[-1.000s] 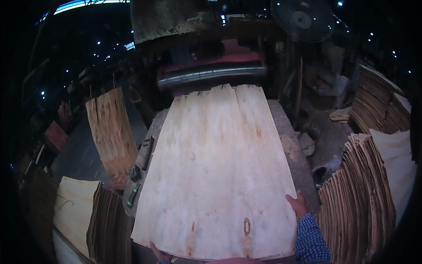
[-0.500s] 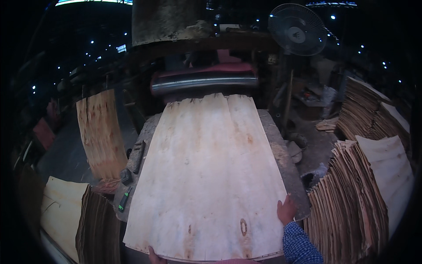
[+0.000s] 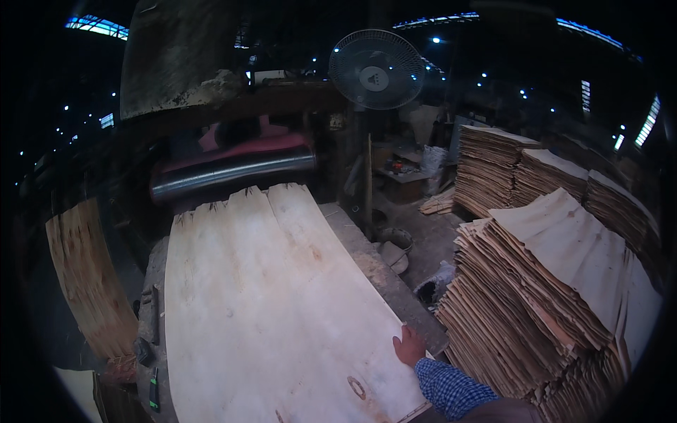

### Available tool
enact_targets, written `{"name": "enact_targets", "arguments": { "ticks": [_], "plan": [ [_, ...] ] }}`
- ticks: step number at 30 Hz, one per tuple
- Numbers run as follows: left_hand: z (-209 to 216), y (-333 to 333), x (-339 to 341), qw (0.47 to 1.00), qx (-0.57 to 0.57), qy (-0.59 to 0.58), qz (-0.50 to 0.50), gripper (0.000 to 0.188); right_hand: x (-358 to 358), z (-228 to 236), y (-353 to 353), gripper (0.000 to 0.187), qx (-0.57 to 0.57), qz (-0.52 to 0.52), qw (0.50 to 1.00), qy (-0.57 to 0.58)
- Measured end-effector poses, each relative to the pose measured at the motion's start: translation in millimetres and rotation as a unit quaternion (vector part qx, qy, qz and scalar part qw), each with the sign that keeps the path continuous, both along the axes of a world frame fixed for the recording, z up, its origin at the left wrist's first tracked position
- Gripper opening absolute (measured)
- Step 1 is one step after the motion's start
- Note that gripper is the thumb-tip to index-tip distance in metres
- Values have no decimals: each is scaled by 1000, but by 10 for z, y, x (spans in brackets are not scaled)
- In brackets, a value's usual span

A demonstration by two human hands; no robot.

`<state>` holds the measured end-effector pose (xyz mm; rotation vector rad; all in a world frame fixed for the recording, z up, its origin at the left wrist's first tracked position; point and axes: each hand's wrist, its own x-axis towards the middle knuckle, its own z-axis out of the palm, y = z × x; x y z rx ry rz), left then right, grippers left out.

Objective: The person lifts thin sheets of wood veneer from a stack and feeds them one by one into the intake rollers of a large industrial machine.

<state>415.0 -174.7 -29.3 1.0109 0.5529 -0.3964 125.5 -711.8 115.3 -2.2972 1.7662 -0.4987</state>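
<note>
A large pale wood veneer sheet (image 3: 275, 296) lies on a worn grey table (image 3: 384, 271), its ragged far edge near a metal roller (image 3: 236, 173). My right hand (image 3: 410, 346), in a blue checked sleeve, rests at the sheet's right edge. The thumb lies apart from the fingers on the sheet's face; whether any finger hooks under the edge is hidden. My left hand is out of the picture. Along the table's left side are a green and black knife (image 3: 154, 391) and a dark, small blocky object (image 3: 144, 351).
Tall stacks of veneer (image 3: 515, 303) stand close on the right, with more stacks (image 3: 493, 169) behind. A fan (image 3: 376, 70) rises beyond the table. Leaning at the left is a curved brown veneer sheet (image 3: 88, 275). A bucket (image 3: 395, 240) sits on the floor.
The view has swung to the right, bringing more of the right-hand stacks in. My left hand has left the picture. My right hand stays at the sheet's right edge.
</note>
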Motion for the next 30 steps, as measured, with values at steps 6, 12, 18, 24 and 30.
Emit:
{"name": "enact_targets", "arguments": {
  "ticks": [6,12,18,24,30],
  "plan": [
    [66,-204,150,999,38,15,-29,67,-15,-101,-1,55,-30,4,999,-45],
    [120,-308,273,997,50,9,-52,67,41,2,65,55,-33,-16,998,-55],
    [130,-364,330,996,52,5,-68,67,49,-6,186,56,-22,-29,998,-42],
    [122,-344,360,996,56,6,-72,66,85,67,218,59,10,-28,999,-41],
    [68,-311,351,996,59,14,-72,66,77,178,447,62,-17,40,998,51]
  ]
}}
